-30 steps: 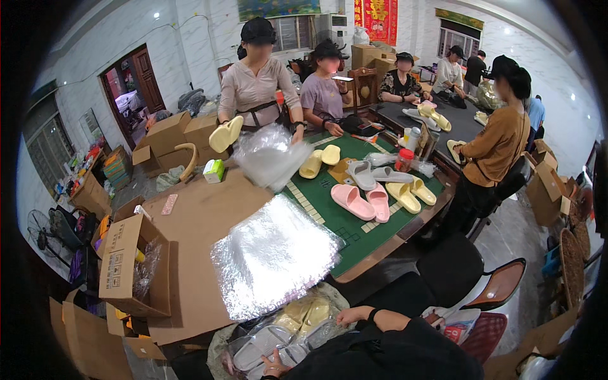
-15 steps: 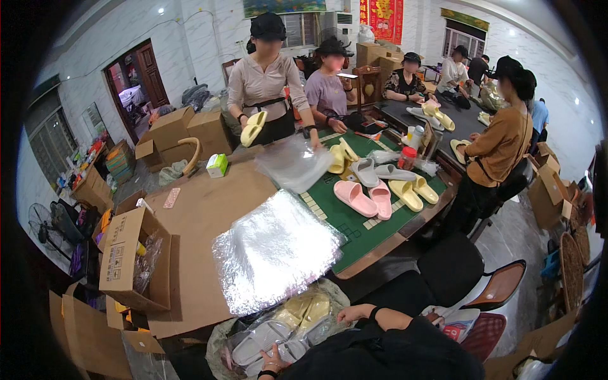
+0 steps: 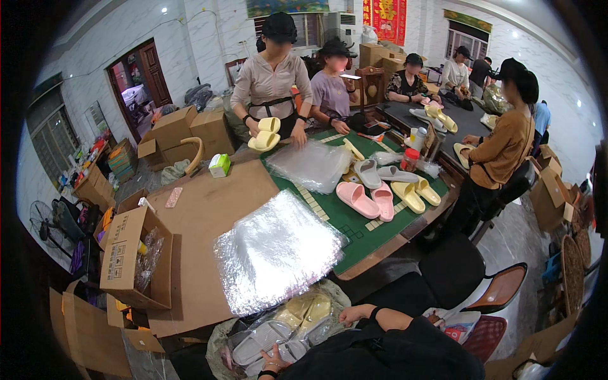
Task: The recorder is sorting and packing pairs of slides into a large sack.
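Note:
Below the table's near edge, a large clear plastic bag (image 3: 231,323) stands open with wrapped slippers inside. Grey slippers (image 3: 261,339) lie in its front part, and yellow slippers (image 3: 307,311) behind them. My left hand (image 3: 273,361) rests on the grey slippers, fingers spread. At the bag's right rim is my right hand (image 3: 356,315), its fingers curled against the plastic. A stack of shiny clear plastic bags (image 3: 278,250) lies on the table just beyond. Across the table, a co-worker's hand holds a pair of yellow slippers (image 3: 266,134) over more clear bags (image 3: 310,166).
Pink slippers (image 3: 358,199) and other pairs lie on the green mat (image 3: 354,244). A cardboard box (image 3: 136,256) stands on the table's left side, near a tissue pack (image 3: 220,165). A black chair (image 3: 451,263) is at my right. Several people work around the far tables.
The co-worker across the table has shifted right, and the yellow slippers in that hand now appear as a pair, lower over the table. My two hands stay in place.

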`<state>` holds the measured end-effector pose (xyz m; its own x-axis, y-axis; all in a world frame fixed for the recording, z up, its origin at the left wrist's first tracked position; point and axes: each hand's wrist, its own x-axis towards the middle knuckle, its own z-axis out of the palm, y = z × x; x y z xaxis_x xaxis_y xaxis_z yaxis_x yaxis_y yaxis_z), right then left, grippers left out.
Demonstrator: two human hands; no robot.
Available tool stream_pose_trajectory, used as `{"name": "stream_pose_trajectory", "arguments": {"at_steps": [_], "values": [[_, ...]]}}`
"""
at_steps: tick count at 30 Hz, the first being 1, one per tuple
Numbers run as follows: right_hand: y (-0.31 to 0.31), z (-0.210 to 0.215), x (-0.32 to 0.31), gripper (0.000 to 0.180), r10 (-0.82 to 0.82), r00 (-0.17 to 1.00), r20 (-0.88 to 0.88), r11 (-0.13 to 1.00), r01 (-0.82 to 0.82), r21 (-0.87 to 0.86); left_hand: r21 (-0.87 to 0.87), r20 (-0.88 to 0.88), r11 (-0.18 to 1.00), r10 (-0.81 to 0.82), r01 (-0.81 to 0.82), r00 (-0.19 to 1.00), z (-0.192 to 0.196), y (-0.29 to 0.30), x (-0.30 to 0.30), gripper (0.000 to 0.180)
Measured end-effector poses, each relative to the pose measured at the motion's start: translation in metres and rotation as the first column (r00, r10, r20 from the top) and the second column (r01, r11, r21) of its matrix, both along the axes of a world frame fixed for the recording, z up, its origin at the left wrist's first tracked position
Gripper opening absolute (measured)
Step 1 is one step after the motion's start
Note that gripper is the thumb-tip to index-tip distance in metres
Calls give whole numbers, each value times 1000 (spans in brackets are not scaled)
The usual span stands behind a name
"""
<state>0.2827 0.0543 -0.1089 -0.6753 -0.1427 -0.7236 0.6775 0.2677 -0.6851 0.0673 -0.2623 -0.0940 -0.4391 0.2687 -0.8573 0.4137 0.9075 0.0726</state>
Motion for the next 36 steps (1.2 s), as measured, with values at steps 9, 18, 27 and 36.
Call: {"name": "stream_pose_trajectory", "arguments": {"at_steps": [9, 18, 27, 36], "values": [[1, 14, -1, 42, 22, 1000, -17, 999, -22, 31, 17, 12, 1000, -21, 20, 1000, 2, 3, 0, 111], [8, 46, -37, 41, -124, 988, -90, 963, 97, -253, -7, -101, 999, -51, 51, 994, 28, -6, 16, 111], [-49, 181, -87, 26, 406, 687, -603, 901, -411, 139, 682, -74, 717, -128, 144, 989, 35, -9, 37, 74], [-67, 159, -100, 23, 235, 704, -670, 970, -212, 118, 516, 607, 759, 3, -397, 794, -2, -24, 75, 47]]}}
